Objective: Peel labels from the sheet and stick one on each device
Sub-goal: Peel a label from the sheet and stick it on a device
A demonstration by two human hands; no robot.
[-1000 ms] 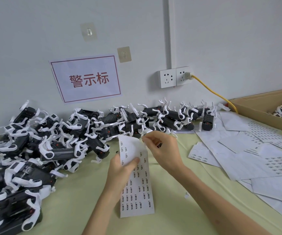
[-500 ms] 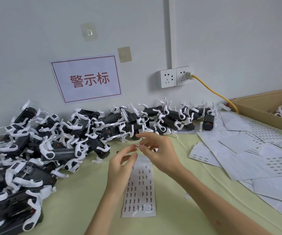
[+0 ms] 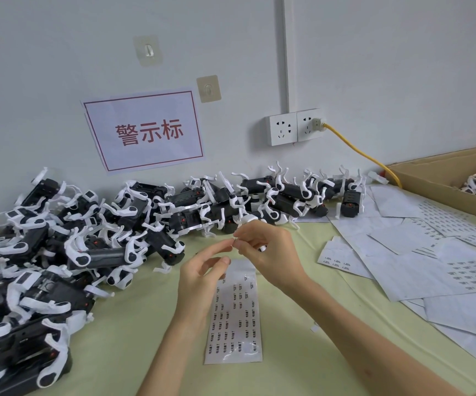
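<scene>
One small label [image 3: 234, 239] was pinched between the thumb and fingertips of the right hand [image 3: 268, 252], held above the top of the label sheet [image 3: 235, 312], which lay flat on the green counter [image 3: 134, 324] just in front of the person. The left hand [image 3: 202, 277] hovered beside it, its fingers loosely bent and reaching toward the label, its grip closed on nothing that could be made out. Many printed labels remained in rows on the sheet, with gaps near its upper part. Behind the hands, a long heap of black-and-white devices [image 3: 174, 215] ran along the wall and down the left side; whether any carried a label could not be told. Spent and part-used sheets [image 3: 419, 252] were spread to the right, near a cardboard box [image 3: 442, 178] holding a few more devices. Judging by the heap, most of the sticking was probably left to do.
</scene>
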